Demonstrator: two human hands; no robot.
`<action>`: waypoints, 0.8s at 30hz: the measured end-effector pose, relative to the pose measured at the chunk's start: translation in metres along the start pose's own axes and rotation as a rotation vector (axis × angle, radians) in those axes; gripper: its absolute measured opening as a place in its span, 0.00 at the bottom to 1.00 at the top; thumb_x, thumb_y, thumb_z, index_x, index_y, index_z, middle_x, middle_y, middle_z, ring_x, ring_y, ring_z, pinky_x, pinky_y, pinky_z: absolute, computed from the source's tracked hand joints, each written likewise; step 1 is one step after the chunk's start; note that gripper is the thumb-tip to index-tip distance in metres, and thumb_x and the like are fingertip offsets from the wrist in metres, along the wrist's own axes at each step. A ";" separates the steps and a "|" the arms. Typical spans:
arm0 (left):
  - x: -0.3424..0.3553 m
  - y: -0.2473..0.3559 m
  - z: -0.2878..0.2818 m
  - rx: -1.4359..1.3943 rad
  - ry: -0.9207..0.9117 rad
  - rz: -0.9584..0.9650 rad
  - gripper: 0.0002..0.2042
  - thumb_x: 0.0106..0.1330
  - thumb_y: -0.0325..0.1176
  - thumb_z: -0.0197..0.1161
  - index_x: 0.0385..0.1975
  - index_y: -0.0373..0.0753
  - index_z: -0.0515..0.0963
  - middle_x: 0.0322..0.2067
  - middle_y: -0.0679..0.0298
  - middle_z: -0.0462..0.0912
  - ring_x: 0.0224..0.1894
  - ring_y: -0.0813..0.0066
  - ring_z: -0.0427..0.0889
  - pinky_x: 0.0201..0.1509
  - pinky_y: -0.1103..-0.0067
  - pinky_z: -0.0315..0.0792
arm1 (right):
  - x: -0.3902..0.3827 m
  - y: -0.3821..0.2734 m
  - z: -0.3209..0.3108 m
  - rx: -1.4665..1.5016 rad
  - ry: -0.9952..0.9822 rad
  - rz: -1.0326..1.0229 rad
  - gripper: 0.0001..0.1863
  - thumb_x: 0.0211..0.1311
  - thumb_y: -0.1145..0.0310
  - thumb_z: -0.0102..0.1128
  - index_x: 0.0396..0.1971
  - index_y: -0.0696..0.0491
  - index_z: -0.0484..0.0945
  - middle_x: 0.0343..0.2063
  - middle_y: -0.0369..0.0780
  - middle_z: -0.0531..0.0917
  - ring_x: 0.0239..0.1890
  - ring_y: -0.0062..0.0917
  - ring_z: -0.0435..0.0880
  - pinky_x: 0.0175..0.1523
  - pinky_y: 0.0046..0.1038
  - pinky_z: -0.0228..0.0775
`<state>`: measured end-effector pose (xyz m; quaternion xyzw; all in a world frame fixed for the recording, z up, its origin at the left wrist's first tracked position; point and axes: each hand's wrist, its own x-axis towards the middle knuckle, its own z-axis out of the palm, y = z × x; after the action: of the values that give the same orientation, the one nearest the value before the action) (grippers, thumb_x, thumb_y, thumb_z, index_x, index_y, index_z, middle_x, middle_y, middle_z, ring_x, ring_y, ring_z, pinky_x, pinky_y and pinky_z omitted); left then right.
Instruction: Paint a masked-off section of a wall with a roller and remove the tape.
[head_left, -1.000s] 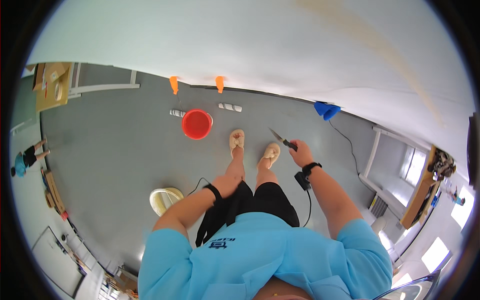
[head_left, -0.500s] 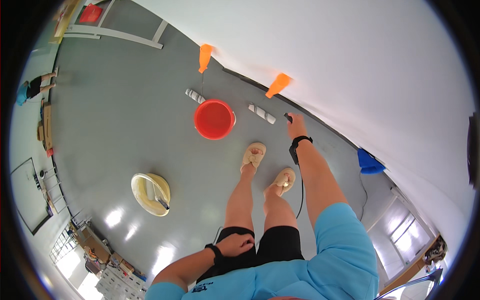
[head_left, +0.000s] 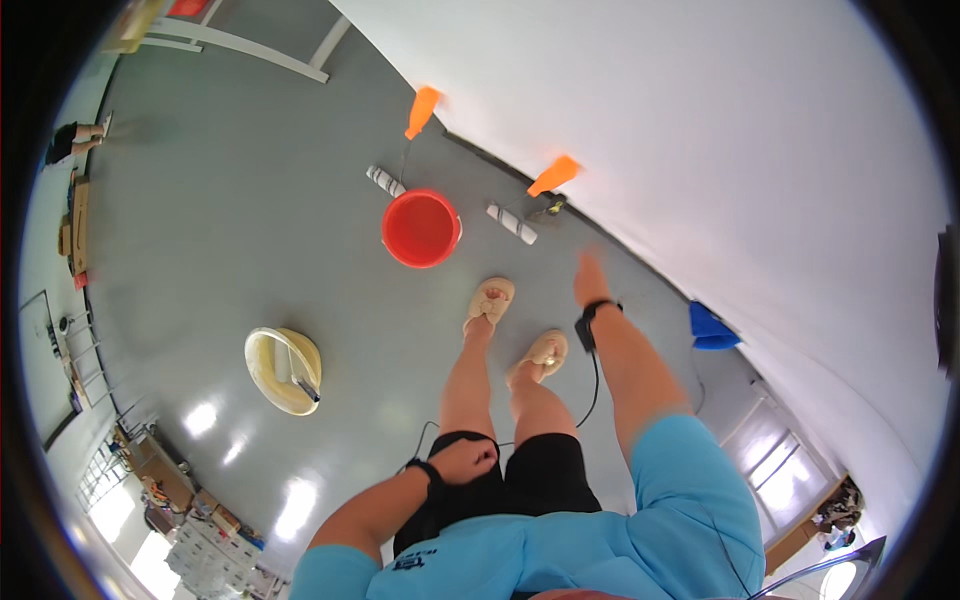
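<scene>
My right hand (head_left: 590, 278) is stretched out low near the base of the white wall. Motion blurs its fingers, but they look extended and nothing shows in them. Ahead of it, a small dark tool with a yellowish part (head_left: 553, 206) is at the wall's foot, too blurred to name exactly. Beside that is a paint roller (head_left: 512, 224) with an orange handle tilted toward the wall. A second paint roller (head_left: 385, 181) is beside a red bucket (head_left: 385, 235). Closed over my lap, my left hand (head_left: 466, 461) shows nothing in its curled fingers.
A cream bucket (head_left: 310, 350) with a dark-handled tool inside stands on the left. Blue cloth-like material (head_left: 712, 327) lies by the wall at right. A white frame (head_left: 255, 45) stands far off; another person (head_left: 75, 143) is at far left. A cable (head_left: 597, 385) hangs from my right wrist.
My right hand has let go of the dark tool, which is now by the wall's foot. My view has shifted slightly; my left hand stays over my lap.
</scene>
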<state>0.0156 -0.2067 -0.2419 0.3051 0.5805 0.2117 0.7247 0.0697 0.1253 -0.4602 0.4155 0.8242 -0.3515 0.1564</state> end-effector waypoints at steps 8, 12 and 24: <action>-0.064 0.034 -0.077 0.283 0.312 -0.116 0.14 0.57 0.43 0.51 0.38 0.41 0.72 0.29 0.54 0.77 0.33 0.57 0.76 0.38 0.70 0.69 | -0.349 0.068 -0.140 -0.229 -0.491 0.226 0.23 0.52 0.62 0.51 0.50 0.50 0.64 0.46 0.47 0.70 0.51 0.39 0.67 0.55 0.37 0.60; -0.137 0.046 -0.147 0.659 0.391 -0.189 0.17 0.54 0.44 0.53 0.41 0.42 0.70 0.30 0.55 0.77 0.37 0.58 0.75 0.42 0.69 0.68 | -0.500 0.067 -0.156 -0.241 -0.409 0.464 0.18 0.53 0.61 0.47 0.45 0.49 0.70 0.42 0.43 0.74 0.47 0.38 0.70 0.51 0.38 0.63; -0.144 0.134 -0.214 0.711 0.511 0.130 0.10 0.57 0.36 0.51 0.32 0.37 0.71 0.23 0.57 0.74 0.24 0.63 0.73 0.30 0.70 0.68 | -0.657 -0.064 0.102 0.629 0.101 0.901 0.13 0.51 0.64 0.50 0.36 0.51 0.75 0.32 0.44 0.78 0.38 0.38 0.76 0.42 0.36 0.68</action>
<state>-0.2195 -0.1628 -0.0771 0.5092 0.7573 0.1128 0.3930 0.4132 -0.3506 -0.1416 0.7702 0.4264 -0.4589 0.1200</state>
